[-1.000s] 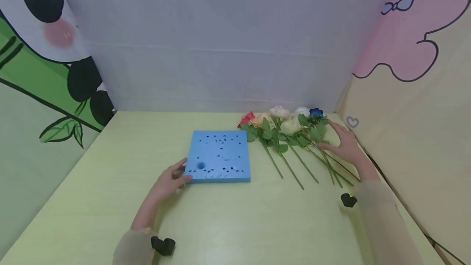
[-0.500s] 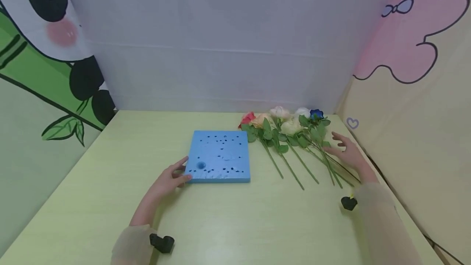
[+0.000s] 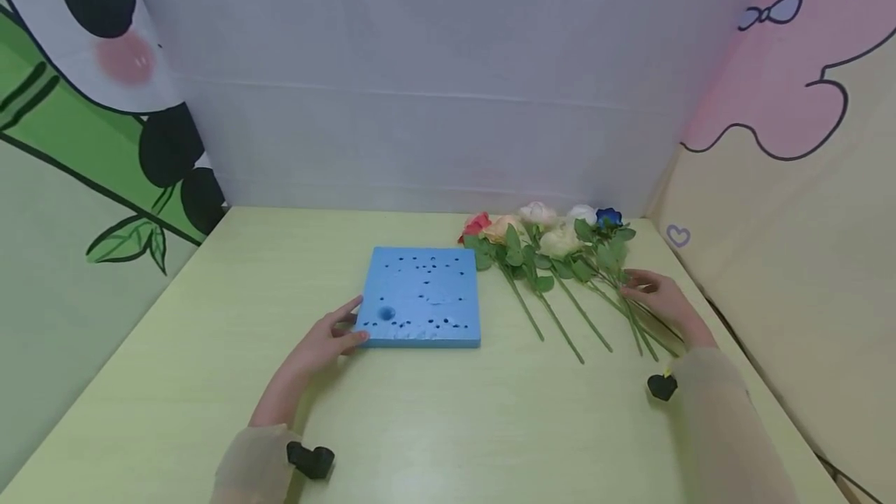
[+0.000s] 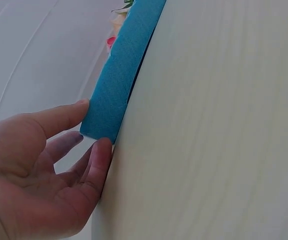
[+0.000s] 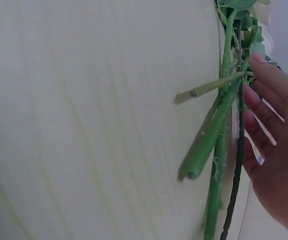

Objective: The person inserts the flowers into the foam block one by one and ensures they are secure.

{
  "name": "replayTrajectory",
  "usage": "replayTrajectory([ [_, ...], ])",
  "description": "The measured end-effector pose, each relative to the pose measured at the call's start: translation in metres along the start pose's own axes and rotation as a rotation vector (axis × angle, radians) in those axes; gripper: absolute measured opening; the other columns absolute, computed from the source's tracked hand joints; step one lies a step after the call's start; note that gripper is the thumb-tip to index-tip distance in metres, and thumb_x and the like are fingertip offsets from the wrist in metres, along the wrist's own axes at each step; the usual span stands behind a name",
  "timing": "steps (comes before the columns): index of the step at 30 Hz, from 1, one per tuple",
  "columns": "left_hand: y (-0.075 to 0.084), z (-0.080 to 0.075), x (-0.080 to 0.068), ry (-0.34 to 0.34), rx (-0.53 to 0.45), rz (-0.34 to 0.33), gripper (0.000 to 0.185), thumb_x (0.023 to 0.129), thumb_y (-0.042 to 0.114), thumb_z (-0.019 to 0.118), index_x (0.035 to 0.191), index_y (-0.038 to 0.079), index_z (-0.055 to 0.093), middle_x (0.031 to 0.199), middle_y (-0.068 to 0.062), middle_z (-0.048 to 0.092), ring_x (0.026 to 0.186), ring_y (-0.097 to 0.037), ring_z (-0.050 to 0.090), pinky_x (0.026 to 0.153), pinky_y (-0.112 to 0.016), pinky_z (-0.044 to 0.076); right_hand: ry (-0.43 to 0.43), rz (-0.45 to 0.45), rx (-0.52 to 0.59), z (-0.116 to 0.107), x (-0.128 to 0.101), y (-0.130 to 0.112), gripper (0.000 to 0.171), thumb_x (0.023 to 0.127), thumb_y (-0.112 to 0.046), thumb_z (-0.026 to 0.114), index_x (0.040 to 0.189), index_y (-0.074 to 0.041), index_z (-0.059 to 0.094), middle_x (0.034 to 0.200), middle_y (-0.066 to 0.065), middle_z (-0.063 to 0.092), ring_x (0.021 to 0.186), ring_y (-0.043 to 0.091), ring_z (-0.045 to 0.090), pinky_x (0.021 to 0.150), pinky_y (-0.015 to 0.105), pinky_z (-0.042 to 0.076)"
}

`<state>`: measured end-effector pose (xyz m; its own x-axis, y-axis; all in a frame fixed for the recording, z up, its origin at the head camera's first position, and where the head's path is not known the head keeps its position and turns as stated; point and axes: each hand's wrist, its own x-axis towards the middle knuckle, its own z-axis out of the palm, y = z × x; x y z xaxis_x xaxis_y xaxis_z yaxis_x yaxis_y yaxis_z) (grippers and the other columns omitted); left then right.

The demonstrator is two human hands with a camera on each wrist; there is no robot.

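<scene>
A flat blue foam block (image 3: 423,295) dotted with small holes lies in the middle of the pale green table (image 3: 490,426). My left hand (image 3: 325,341) rests at its near left corner, the thumb on the block's (image 4: 121,70) top edge and straight fingers (image 4: 96,165) beside the corner. To the right lie several artificial flowers (image 3: 553,236), heads toward the back wall. My right hand (image 3: 658,300) lies on the rightmost stems (image 5: 219,125) with fingers (image 5: 266,80) nearly straight against them and nothing gripped.
Cartoon-printed panels wall the table on the left, back and right. The right panel stands close beside my right hand. Black wrist mounts (image 3: 310,459) (image 3: 661,386) show near both sleeves. Bare tabletop stretches in front of the block.
My right hand has slid back from the leaves near the flower heads toward me along the stems. The left hand stays at the block's corner.
</scene>
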<state>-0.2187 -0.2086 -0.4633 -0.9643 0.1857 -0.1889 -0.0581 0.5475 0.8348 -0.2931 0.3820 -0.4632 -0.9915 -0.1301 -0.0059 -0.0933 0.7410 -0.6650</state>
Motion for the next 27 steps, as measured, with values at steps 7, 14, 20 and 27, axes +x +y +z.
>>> replayTrajectory([
  [7, 0.002, -0.001, -0.002, 0.002, -0.009, -0.005, 0.072, 0.098, 0.025, 0.061, 0.158, 0.016, 0.023, 0.149, -0.026, 0.040, 0.118, -0.036, 0.060, 0.090, -0.042, 0.054, -0.043, 0.034, -0.001, -0.002, 0.003, -0.006, 0.061, 0.098, -0.034, 0.061, 0.145, 0.002, 0.045, 0.125, 0.026, 0.062, 0.107, 0.024, 0.061, 0.087, 0.032, 0.050],
  [14, 0.002, 0.000, -0.002, 0.009, -0.023, -0.010, 0.072, 0.097, 0.025, 0.062, 0.158, 0.016, 0.024, 0.147, -0.026, 0.042, 0.116, -0.035, 0.060, 0.085, -0.039, 0.053, -0.054, 0.051, -0.013, -0.003, 0.007, -0.004, 0.062, 0.097, -0.034, 0.063, 0.144, 0.002, 0.045, 0.118, 0.022, 0.063, 0.099, 0.014, 0.058, 0.082, 0.028, 0.047],
  [20, -0.002, 0.000, -0.001, 0.011, -0.022, -0.011, 0.073, 0.097, 0.027, 0.063, 0.158, 0.018, 0.024, 0.147, -0.024, 0.042, 0.117, -0.034, 0.059, 0.084, -0.037, 0.052, -0.068, 0.050, 0.008, -0.005, 0.006, -0.004, 0.061, 0.097, -0.030, 0.062, 0.144, 0.004, 0.044, 0.118, 0.023, 0.063, 0.098, 0.016, 0.060, 0.080, 0.025, 0.048],
  [27, -0.003, -0.001, 0.003, 0.020, -0.015, -0.028, 0.073, 0.096, 0.030, 0.064, 0.158, 0.021, 0.026, 0.147, -0.022, 0.043, 0.118, -0.034, 0.056, 0.080, -0.032, 0.048, -0.095, 0.045, 0.166, -0.010, 0.009, 0.005, 0.057, 0.098, -0.017, 0.061, 0.144, 0.011, 0.040, 0.111, 0.018, 0.063, 0.084, -0.002, 0.061, 0.075, 0.020, 0.055],
])
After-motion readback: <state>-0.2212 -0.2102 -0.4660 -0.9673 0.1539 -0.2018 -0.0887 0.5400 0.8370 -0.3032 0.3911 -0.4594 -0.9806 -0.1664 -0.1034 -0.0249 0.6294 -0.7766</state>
